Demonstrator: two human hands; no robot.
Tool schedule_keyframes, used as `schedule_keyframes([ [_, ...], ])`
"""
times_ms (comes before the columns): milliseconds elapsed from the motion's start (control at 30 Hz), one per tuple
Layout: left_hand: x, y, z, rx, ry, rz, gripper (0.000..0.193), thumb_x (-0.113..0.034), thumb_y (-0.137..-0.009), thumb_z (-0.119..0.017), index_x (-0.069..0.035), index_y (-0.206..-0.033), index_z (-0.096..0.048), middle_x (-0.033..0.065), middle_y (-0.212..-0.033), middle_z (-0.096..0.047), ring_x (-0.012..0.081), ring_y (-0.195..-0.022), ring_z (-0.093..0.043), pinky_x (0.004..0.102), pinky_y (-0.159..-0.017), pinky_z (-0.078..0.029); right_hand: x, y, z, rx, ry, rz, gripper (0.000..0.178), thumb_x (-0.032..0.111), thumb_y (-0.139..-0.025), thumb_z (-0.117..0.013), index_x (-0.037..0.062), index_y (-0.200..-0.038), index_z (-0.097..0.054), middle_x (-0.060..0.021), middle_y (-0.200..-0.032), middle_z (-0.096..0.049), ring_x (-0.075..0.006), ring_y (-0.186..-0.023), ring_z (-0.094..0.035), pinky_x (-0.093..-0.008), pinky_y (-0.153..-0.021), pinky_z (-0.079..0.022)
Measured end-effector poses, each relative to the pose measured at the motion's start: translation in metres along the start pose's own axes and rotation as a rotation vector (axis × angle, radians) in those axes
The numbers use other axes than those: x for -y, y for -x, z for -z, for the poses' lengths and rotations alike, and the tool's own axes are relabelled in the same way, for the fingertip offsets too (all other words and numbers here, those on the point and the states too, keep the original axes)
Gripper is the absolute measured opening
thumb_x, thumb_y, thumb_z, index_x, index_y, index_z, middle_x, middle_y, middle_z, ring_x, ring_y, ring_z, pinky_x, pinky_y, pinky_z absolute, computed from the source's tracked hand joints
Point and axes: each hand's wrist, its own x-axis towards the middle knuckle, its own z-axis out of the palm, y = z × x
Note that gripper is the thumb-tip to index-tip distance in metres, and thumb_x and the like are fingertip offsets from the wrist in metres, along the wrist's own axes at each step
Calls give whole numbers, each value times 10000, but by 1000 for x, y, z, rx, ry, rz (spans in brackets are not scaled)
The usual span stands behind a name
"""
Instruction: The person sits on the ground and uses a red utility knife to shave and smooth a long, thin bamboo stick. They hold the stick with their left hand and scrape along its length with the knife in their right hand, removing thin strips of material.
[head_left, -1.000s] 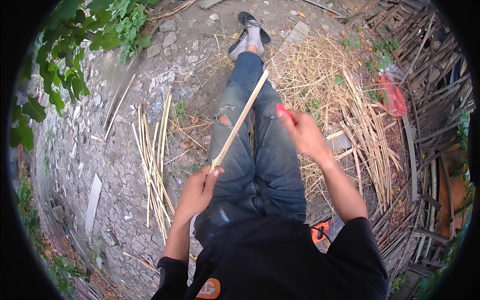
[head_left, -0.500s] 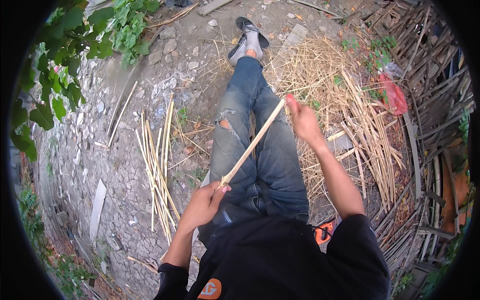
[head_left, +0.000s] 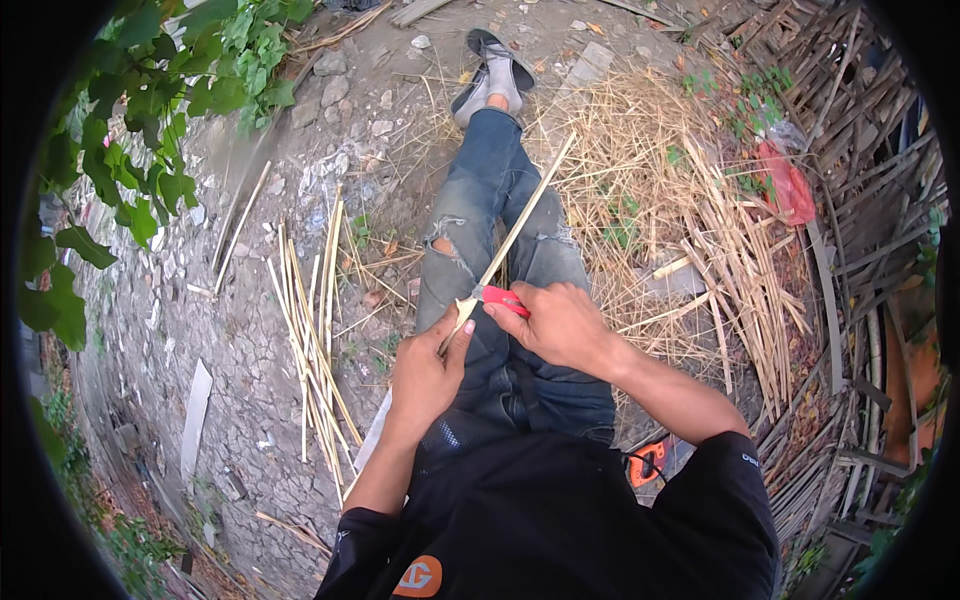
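Left hand gripping pale strip near lower end, strip slanting forward and rightward; right hand clasping red-handled knife, crossing strip just beyond left fingers.

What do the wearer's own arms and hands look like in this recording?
The left hand and right hand show no gloves, rings or wristbands. Both forearms are bare up to loose, short black sleeves. The right sleeve has a small pale marking near its hem.
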Motion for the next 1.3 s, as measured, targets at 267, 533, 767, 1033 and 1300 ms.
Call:
schedule_keyframes([
  [267,0,36,11,7,-160,-1,354,-237,-993,-690,-13,-1265,-723,236,-727,-673,292,-538,-660,395,-563,-505,-126,-55,57,-357,-145,-453,630,517,-1084,-487,-44,-906,-715,-145,-556,-576,-249,-527,-600,-428,-571,-472],
  [533,-10,10,2,-119,-214,10,310,-237,-1007,-671,-88,-1270,-740,197,-798,-712,274,-516,-618,383,-549,-481,-9,8,17,-44,-112,-24,476,455,-1015,-616,0,-911,-707,-258,-702,-675,-487,-716,-673,-572,-665,-534],
  [767,-12,5,-4,-132,-157,-48,309,-181,-1006,-668,-76,-1291,-723,214,-795,-701,309,-535,-624,399,-554,-480,-2,2,-11,-2,-63,9,512,509,-1007,-609,13,-932,-710,-236,-695,-690,-472,-703,-693,-563,-679,-551],
  [1033,-14,8,20,-12,-175,-21,305,-174,-1006,-668,-16,-1262,-722,246,-829,-711,351,-594,-662,393,-583,-505,-74,-54,4,-347,-103,-150,565,533,-1034,-576,2,-912,-724,-195,-583,-619,-368,-525,-622,-480,-546,-480],
  [1300,4,34,35,-79,-120,125,308,-176,-1014,-675,-15,-1272,-723,222,-792,-720,116,-540,-571,321,-543,-462,-186,-57,73,-573,-154,-457,719,585,-1085,-438,23,-669,-601,-38,-512,-444,-150,-510,-442,-384,-521,-374],
])
